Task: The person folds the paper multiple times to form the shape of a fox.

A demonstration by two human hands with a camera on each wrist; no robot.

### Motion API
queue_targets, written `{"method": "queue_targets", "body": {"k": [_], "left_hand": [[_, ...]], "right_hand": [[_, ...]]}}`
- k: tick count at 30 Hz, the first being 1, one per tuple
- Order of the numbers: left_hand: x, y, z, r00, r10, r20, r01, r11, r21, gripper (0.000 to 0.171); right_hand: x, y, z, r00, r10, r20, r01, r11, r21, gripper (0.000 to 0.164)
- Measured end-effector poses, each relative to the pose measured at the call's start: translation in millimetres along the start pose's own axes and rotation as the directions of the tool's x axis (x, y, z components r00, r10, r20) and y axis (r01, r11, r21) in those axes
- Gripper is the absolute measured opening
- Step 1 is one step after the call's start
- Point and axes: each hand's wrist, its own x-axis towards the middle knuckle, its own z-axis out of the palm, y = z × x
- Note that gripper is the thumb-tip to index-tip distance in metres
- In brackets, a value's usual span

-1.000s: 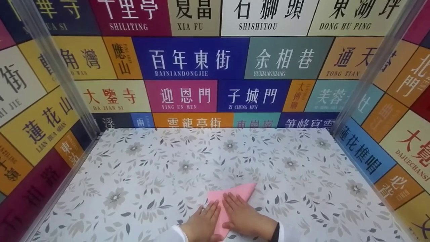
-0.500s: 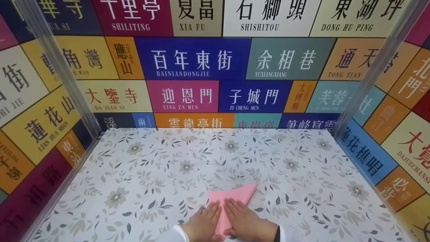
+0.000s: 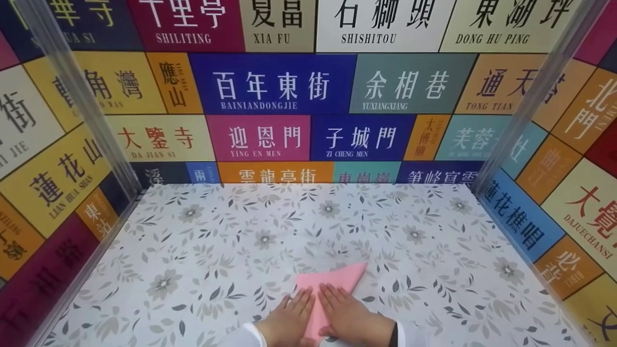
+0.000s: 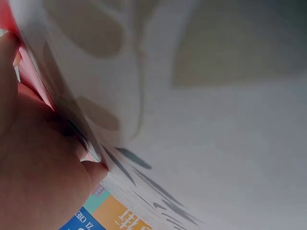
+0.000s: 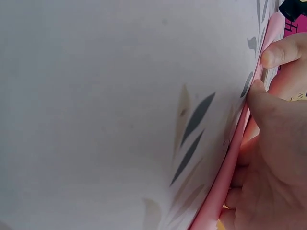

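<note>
The sheet (image 3: pixel 331 276) is plain pink. The table (image 3: pixel 221 260) is white, printed with flowers and leaves in beige-grey and dark grey. The sleeves (image 3: pixel 409 334) are white. The wall (image 3: pixel 332 137) is a patchwork of coloured blocks: a deep blue panel (image 3: pixel 272 84) with white lettering, a cream panel (image 3: pixel 164 139) with red characters.

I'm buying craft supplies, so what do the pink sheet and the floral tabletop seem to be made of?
The pink sheet looks like matte paper: no gloss, a pointed corner, a smooth fold along its edge; thin felt remains possible. The floral tabletop has a smooth, dull-looking, flat printed face, perhaps vinyl or paper; the pictures leave that open.
</note>
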Motion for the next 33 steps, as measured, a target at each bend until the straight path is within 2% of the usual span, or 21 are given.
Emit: {"method": "queue_targets", "body": {"k": [4, 14, 18, 27, 30, 33], "left_hand": [[-0.7, -3.1, -1.0, 1.0, 0.019, -0.003, -0.019, 1.0, -0.013, 0.09], [-8.2, -5.6, -1.5, 0.998, 0.058, -0.033, -0.055, 0.993, 0.103, 0.091], [-10.9, -7.7, -2.3, 0.996, 0.082, -0.02, -0.08, 0.993, 0.09, 0.09], [-14.9, -11.6, -1.3, 0.993, 0.115, 0.03, -0.117, 0.99, 0.077, 0.085], [-16.5, -10.5, -5.5, 0.995, 0.092, 0.036, -0.094, 0.992, 0.08, 0.086], [-15.1, -8.9, -15.3, 0.998, 0.047, 0.04, -0.048, 0.999, 0.023, 0.092]], "right_hand": [[1, 1, -2, 1.0, -0.007, -0.003, 0.007, 0.999, 0.033, 0.079], [2, 3, -4, 0.999, -0.007, 0.035, 0.006, 1.0, 0.011, 0.081], [2, 4, -4, 0.999, -0.003, 0.047, 0.002, 1.0, 0.021, 0.081], [1, 5, 1, 1.0, -0.005, -0.005, 0.005, 1.0, 0.006, 0.08], [1, 5, 4, 1.0, -0.002, -0.004, 0.002, 1.0, 0.017, 0.081], [0, 4, 6, 1.0, -0.008, -0.023, 0.008, 1.0, 0.007, 0.081]]}}
